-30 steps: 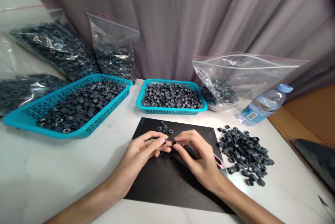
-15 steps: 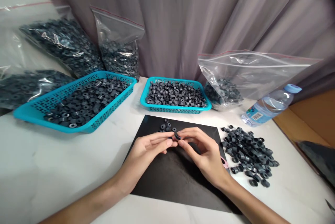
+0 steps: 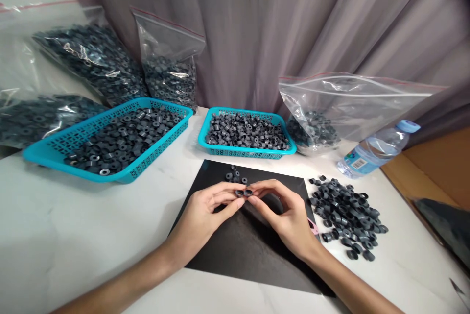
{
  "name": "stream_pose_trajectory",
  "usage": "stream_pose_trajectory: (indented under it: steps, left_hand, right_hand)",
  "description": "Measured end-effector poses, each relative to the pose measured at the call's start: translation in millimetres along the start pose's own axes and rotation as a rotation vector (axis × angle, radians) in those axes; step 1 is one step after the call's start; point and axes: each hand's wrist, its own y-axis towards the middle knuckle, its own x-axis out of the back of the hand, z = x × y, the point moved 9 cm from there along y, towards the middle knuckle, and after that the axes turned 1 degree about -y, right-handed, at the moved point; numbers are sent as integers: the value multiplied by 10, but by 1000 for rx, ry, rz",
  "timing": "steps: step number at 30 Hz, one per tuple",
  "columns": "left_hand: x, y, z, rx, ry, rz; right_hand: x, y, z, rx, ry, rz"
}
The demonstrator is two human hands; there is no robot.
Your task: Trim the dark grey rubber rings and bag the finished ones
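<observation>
Over the black mat (image 3: 235,250), my left hand (image 3: 205,213) pinches a small dark grey plastic cap (image 3: 239,193) between thumb and fingers. My right hand (image 3: 288,213) grips a second small cap (image 3: 248,193) the same way. Both pieces are side by side with their hollow openings toward me; whether they touch I cannot tell. Just beyond my fingertips, several small dark rings with holes (image 3: 235,175) lie on the mat. A heap of dark hollow caps (image 3: 347,213) spreads on the table to the right of my right hand.
Two blue baskets, one at left (image 3: 128,177) and one at centre (image 3: 247,151), hold many small dark parts. Zip bags of parts stand behind at left (image 3: 171,74) and right (image 3: 316,128). A water bottle (image 3: 378,150) leans near a cardboard box (image 3: 433,172). Something pink (image 3: 313,226) lies by my right wrist.
The caps in my fingers have been turned, so both openings now show side by side. My hands stay in nearly the same place, and the view has shifted slightly.
</observation>
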Motion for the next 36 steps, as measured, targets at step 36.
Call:
stream_pose_trajectory:
  steps: [36]
  left_hand:
    - [-86, -15, -75, 86, -153, 74]
  right_hand:
    - [7, -59, 270, 244, -272, -39]
